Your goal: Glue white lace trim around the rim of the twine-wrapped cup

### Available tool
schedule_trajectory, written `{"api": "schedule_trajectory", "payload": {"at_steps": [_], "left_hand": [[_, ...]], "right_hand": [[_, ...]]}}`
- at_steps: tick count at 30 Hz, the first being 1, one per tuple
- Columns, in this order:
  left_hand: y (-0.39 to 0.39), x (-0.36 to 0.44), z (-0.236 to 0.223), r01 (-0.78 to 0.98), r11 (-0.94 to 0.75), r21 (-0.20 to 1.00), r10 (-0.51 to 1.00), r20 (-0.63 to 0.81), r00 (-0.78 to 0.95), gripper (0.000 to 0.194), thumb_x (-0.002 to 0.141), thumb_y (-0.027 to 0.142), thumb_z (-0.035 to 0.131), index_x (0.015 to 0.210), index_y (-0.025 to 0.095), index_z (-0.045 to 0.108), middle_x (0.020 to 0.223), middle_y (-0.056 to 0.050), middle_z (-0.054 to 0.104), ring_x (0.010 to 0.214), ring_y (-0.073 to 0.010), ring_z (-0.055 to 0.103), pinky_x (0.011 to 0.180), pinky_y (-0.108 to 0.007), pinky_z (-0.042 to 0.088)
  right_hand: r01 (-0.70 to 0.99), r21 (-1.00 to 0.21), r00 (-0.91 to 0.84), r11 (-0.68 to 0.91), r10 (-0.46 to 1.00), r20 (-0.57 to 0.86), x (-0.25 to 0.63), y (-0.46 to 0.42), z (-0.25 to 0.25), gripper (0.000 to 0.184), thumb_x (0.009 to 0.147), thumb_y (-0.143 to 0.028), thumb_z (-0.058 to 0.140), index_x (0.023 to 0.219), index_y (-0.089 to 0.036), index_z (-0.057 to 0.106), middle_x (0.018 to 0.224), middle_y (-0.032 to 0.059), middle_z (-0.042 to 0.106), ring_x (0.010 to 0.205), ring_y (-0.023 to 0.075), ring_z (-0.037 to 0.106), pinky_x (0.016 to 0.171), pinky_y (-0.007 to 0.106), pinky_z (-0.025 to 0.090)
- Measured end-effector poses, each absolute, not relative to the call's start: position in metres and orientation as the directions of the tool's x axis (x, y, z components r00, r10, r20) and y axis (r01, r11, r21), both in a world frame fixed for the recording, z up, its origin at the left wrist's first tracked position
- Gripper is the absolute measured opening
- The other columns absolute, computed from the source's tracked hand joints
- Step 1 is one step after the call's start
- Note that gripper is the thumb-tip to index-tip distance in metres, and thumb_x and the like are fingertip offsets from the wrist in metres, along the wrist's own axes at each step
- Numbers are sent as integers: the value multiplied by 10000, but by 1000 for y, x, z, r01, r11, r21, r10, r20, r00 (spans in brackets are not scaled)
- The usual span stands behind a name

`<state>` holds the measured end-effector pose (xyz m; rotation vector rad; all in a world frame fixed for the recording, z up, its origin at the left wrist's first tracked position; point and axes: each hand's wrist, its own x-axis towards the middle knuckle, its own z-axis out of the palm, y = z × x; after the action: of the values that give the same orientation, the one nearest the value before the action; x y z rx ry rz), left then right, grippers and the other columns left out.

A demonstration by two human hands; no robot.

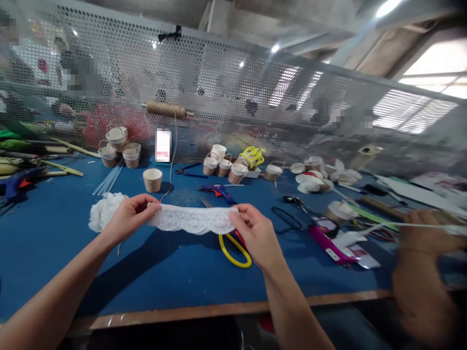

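A strip of white lace trim is stretched level above the blue table, its scalloped edge hanging down. My left hand pinches one end between thumb and fingers. The other end is held the same way by my right hand. Behind my left wrist lies a bunched heap of white lace. Yellow-handled scissors rest under the right end of the strip, partly hidden by it and my hand. Just beyond the strip stands a small paper cup, and a blue glue gun lies farther right.
Twine runs from a spool on the perforated metal screen. Small bucket-like cups stand along the back. A purple glue gun lies at right, near a co-worker's blurred arm. A blue glue gun sits far left.
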<state>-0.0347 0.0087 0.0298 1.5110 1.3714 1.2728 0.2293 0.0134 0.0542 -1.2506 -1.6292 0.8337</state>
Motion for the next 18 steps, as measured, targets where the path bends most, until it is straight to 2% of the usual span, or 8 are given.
{"api": "schedule_trajectory", "payload": {"at_steps": [6, 9, 11, 13, 15, 18], "left_hand": [[9, -44, 53, 486, -267, 832, 964, 234, 129, 207, 741, 352, 562, 746, 158, 636, 574, 1, 558, 487, -96, 443, 441, -208, 329], [10, -38, 65, 566, -333, 754, 941, 229, 248, 207, 763, 335, 538, 768, 156, 642, 598, -10, 585, 505, -103, 475, 463, -211, 359], [10, -28, 75, 583, -406, 704, 903, 212, 373, 180, 771, 300, 533, 766, 154, 638, 640, -16, 615, 546, -106, 516, 506, -210, 390], [9, -15, 86, 580, -498, 645, 834, 173, 523, 147, 781, 251, 522, 786, 148, 628, 706, -23, 645, 612, -110, 551, 561, -213, 409], [8, -4, 98, 574, -560, 597, 776, 137, 615, 122, 782, 210, 515, 830, 148, 608, 738, -19, 650, 627, -107, 553, 574, -213, 405], [6, 6, 112, 585, -566, 580, 766, 108, 634, 104, 762, 182, 535, 859, 159, 563, 717, 8, 620, 600, -96, 522, 545, -202, 383]], "right_hand": [[456, -875, -217, 162, 974, 67, 232, 3, 24, 163, 810, -356, 500, 784, -196, 510, 594, 0, 610, 547, 167, 597, 534, 292, 497], [545, -824, -239, 152, 971, 22, 229, 0, 21, 148, 773, -302, 541, 859, -181, 541, 820, 66, 649, 776, 208, 623, 697, 361, 508], [559, -807, -243, 191, 968, 61, 220, -2, 26, 293, 736, -283, 591, 1005, -178, 541, 1066, 105, 611, 977, 228, 577, 839, 406, 461], [474, -835, -336, 278, 934, 121, 207, -1, 36, 445, 713, -286, 629, 1127, -189, 500, 1202, 105, 552, 1066, 224, 531, 892, 407, 431], [329, -872, -457, 363, 869, 189, 192, 3, 46, 503, 693, -272, 657, 1156, -181, 483, 1202, 97, 558, 1065, 211, 532, 918, 392, 413], [186, -917, -555, 354, 808, 199, 174, 8, 57, 306, 709, -281, 649, 977, -158, 572, 994, 69, 646, 915, 194, 592, 814, 350, 462]]}}
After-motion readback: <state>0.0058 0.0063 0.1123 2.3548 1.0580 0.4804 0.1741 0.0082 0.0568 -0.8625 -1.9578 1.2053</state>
